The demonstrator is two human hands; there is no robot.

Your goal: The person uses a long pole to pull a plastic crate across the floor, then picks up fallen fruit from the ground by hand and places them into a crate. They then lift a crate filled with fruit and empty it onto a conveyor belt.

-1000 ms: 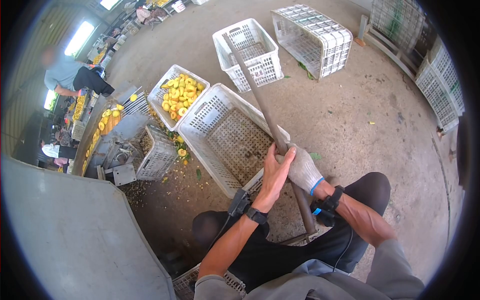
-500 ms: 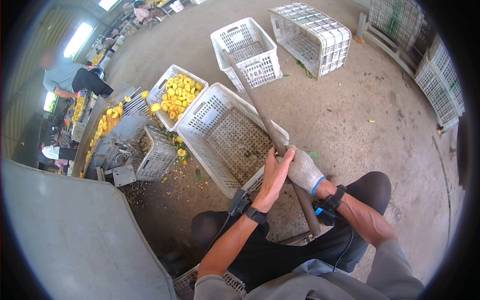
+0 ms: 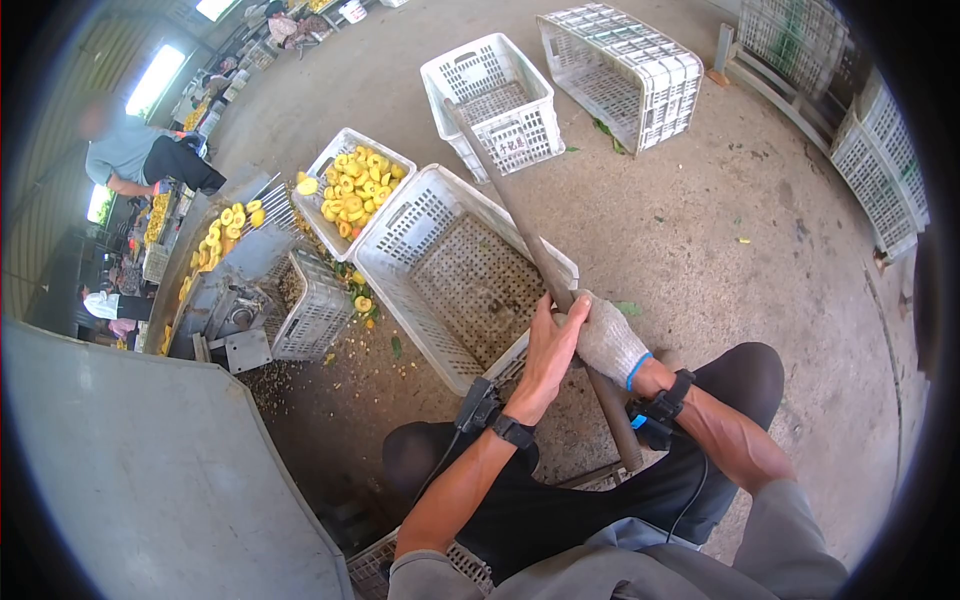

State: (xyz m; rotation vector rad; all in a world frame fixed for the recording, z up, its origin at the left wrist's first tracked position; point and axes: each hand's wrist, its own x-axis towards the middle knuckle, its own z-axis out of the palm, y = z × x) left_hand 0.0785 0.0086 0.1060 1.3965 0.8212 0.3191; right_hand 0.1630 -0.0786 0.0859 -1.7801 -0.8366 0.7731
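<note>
A long brown pole slants from over the crates down between my knees. My bare left hand holds it with the thumb on one side and the fingers on the other. Just beside it, my right hand, in a pale knitted glove with a blue cuff edge, is closed around the same pole. Under the pole, a large white crate stands before me with a dirty perforated bottom. Farther left, a smaller white crate holds a heap of yellow halved fruit.
A metal chute carries fruit halves toward rods above the smaller crate. A grey metal panel stands at my left. White crates, one on its side, stand ahead. A person in grey works beyond the chute.
Fruit halves have shifted along the chute and rods, and one half now shows at the left edge of the smaller crate. Both my hands and the pole stay nearly still.
</note>
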